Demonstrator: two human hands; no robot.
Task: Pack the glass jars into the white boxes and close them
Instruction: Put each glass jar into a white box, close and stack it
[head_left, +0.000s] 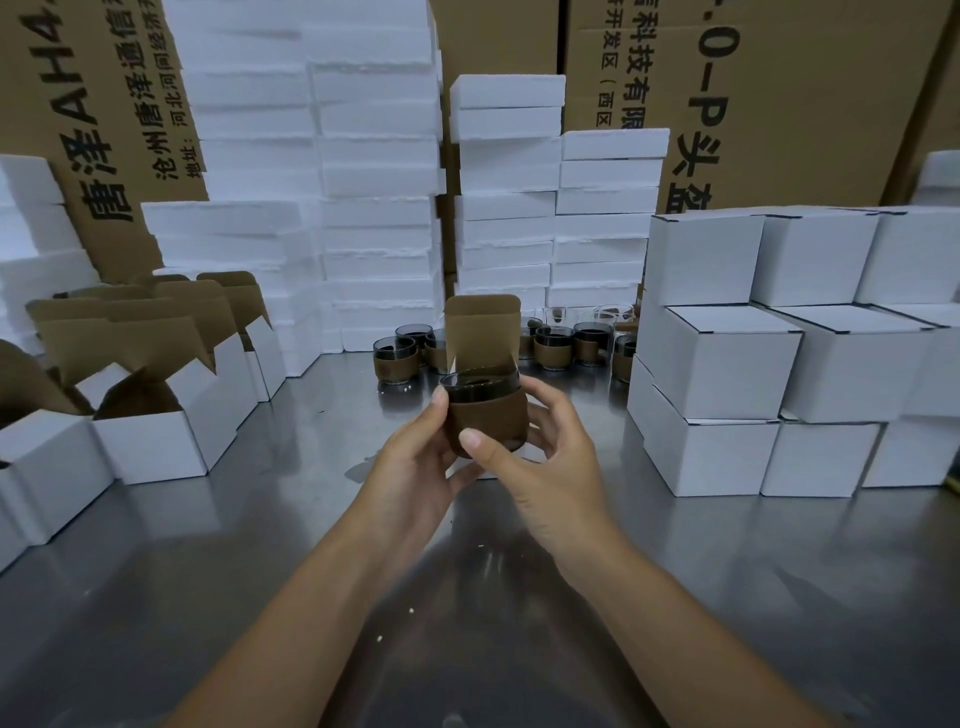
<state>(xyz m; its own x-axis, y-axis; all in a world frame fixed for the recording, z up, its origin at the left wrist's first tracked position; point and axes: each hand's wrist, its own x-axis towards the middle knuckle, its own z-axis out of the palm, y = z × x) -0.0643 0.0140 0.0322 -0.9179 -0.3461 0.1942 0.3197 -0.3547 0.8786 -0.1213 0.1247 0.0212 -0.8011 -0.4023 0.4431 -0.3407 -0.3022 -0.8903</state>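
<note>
A glass jar (483, 415) with a dark rim and a brown sleeve is held upright above the table between both hands. My left hand (415, 462) grips its left side, and my right hand (545, 457) wraps its right side with the thumb across the front. Directly behind the jar stands an open white box whose brown lid flap (483, 327) points up; the box body is mostly hidden by the jar and my hands. Several more jars (550, 345) stand in a group at the back of the table.
Open white boxes (150, 441) with raised brown flaps crowd the left side. Closed white boxes (727, 358) are stacked at the right. White foam slabs (379, 208) and large brown cartons (779, 78) form a wall behind. The steel table (260, 571) spreads in front.
</note>
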